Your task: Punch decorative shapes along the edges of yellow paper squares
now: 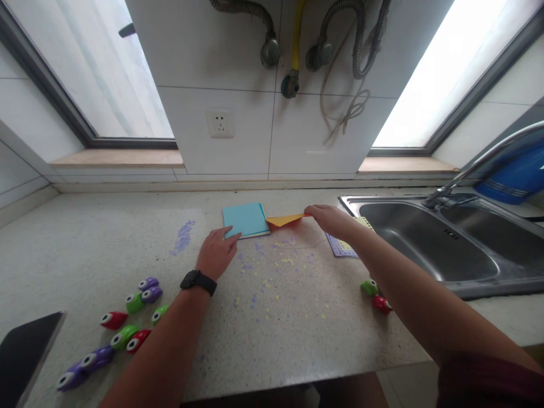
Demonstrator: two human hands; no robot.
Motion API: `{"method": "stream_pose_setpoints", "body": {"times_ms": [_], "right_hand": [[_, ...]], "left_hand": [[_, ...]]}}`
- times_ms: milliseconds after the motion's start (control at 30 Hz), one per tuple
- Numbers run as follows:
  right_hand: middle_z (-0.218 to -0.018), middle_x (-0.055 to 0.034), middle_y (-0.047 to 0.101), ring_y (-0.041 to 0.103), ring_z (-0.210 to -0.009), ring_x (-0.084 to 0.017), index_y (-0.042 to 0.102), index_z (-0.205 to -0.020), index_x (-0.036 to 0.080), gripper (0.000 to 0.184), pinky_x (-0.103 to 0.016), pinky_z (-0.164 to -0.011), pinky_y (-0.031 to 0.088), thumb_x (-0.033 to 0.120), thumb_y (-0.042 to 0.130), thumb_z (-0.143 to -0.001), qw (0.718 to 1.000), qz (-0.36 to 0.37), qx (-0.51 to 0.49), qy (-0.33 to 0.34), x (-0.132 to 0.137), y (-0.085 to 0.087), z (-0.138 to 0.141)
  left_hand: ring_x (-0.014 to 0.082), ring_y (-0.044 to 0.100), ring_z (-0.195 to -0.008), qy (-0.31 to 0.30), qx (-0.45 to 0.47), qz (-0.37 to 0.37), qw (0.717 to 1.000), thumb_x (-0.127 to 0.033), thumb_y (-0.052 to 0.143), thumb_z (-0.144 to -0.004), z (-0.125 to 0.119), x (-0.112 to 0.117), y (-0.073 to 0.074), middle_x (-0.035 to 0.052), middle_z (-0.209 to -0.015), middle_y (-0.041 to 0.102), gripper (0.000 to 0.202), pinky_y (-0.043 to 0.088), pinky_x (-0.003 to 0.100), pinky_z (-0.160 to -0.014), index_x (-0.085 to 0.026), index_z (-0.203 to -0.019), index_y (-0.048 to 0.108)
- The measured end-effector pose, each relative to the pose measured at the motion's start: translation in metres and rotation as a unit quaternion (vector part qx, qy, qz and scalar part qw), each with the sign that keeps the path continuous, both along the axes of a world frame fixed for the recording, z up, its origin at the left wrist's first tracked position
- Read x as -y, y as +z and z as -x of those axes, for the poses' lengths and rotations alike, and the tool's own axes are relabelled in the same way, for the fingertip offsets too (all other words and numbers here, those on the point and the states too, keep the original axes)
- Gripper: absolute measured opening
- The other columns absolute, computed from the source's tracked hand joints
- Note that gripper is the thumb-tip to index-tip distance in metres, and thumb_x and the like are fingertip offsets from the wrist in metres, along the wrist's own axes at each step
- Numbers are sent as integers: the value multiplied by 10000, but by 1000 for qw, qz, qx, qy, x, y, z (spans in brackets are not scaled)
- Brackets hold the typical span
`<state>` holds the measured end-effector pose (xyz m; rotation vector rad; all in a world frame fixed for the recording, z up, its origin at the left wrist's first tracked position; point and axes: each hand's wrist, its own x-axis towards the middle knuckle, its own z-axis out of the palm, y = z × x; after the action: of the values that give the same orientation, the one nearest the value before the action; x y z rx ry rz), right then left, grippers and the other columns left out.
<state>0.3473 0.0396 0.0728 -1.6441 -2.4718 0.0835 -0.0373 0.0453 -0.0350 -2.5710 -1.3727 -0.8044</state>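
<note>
A stack of square paper topped by a light blue sheet (243, 219) lies on the counter. My left hand (217, 249) rests its spread fingertips on the stack's front left part and wears a black watch. From the stack's right side a yellow-orange sheet of paper (285, 220) extends, raised and bent. My right hand (329, 220) pinches this sheet at its right end. Partly behind my right forearm lies a purple and yellow patterned paper (340, 247), beside the sink.
Several purple, green and red toys with eye shapes (123, 336) lie at the left, near a dark flat object (28, 357). A green toy (369, 287) and a red one (381, 305) sit by my right forearm. Purple and yellow specks dot the counter. A steel sink (425, 238) is at right.
</note>
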Motion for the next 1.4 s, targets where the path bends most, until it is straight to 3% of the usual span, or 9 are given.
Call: {"method": "stream_pose_setpoints", "body": {"times_ms": [233, 333, 500, 667, 800, 833, 967, 1133, 1400], "right_hand": [[-1213, -90, 727, 701, -1072, -258, 643, -1279, 271, 404, -401, -930, 544, 95, 460, -965, 998, -19, 8, 62, 70, -1, -15], [-1223, -90, 727, 702, -1079, -258, 634, -1292, 275, 421, -418, -923, 557, 84, 467, -956, 997, -22, -9, 71, 95, 0, -16], [-1100, -96, 758, 724, -924, -240, 660, -1204, 233, 288, -382, -815, 557, 189, 467, -994, 994, -87, -58, 22, 105, 13, -14], [-903, -69, 751, 696, -736, -199, 671, -1116, 199, 279, -348, -717, 523, 214, 447, -950, 979, -147, -108, -95, 74, 30, -19], [-778, -43, 714, 672, -616, -182, 684, -1003, 194, 221, -312, -625, 520, 195, 507, -870, 938, -87, -208, -261, 35, 41, -33], [-769, -47, 705, 664, -595, -180, 681, -995, 184, 217, -308, -604, 518, 194, 507, -866, 933, -83, -215, -276, 25, 42, -35], [-762, -78, 683, 662, -603, -200, 671, -1012, 146, 212, -318, -570, 530, 179, 531, -856, 928, -57, -231, -288, -16, 43, -31], [-772, -113, 672, 655, -580, -201, 664, -971, 114, 154, -347, -557, 568, 125, 572, -849, 926, 43, -260, -270, -60, 29, -6], [-850, -112, 693, 652, -674, -193, 646, -982, 150, 127, -314, -587, 572, 140, 559, -890, 936, 105, -257, -219, -87, 3, -6]], "left_hand": [[302, 559, -1197, -13, -4, 3, 1000, -198, 562, -949, -1, 2, 3, 131, -1326, 639, 346, 459, 491, -1044, -251, -1243, 738], [309, 562, -1146, -22, -10, 4, 1000, -199, 572, -940, -3, 7, 7, 120, -1233, 664, 320, 463, 497, -995, -266, -1192, 758], [280, 583, -977, -55, -31, 17, 998, -204, 589, -926, -6, 13, 12, 79, -1000, 711, 261, 479, 445, -869, -259, -1102, 774], [279, 583, -989, -60, -34, 21, 997, -195, 550, -939, -7, 12, 11, 86, -1045, 737, 306, 476, 444, -862, -221, -1177, 740], [295, 583, -1025, -50, -38, 19, 998, -209, 528, -952, -7, 10, 9, 96, -1077, 729, 322, 472, 462, -876, -213, -1200, 733], [301, 583, -1029, -44, -38, 17, 998, -214, 524, -954, -7, 10, 9, 106, -1081, 721, 323, 472, 471, -877, -212, -1199, 734], [313, 572, -1129, -36, -42, 10, 998, -235, 519, -961, -8, 12, 10, 113, -1201, 688, 336, 453, 501, -956, -263, -1215, 737], [321, 438, -1402, -80, -72, 31, 994, -327, 486, -1002, -11, 11, 9, 14, -1520, 549, 365, 362, 528, -1102, -354, -1309, 683], [341, 430, -1429, -15, -64, 76, 995, -415, 424, -1026, -12, 3, 3, 42, -1558, 512, 435, 315, 566, -1117, -327, -1415, 599]]}}
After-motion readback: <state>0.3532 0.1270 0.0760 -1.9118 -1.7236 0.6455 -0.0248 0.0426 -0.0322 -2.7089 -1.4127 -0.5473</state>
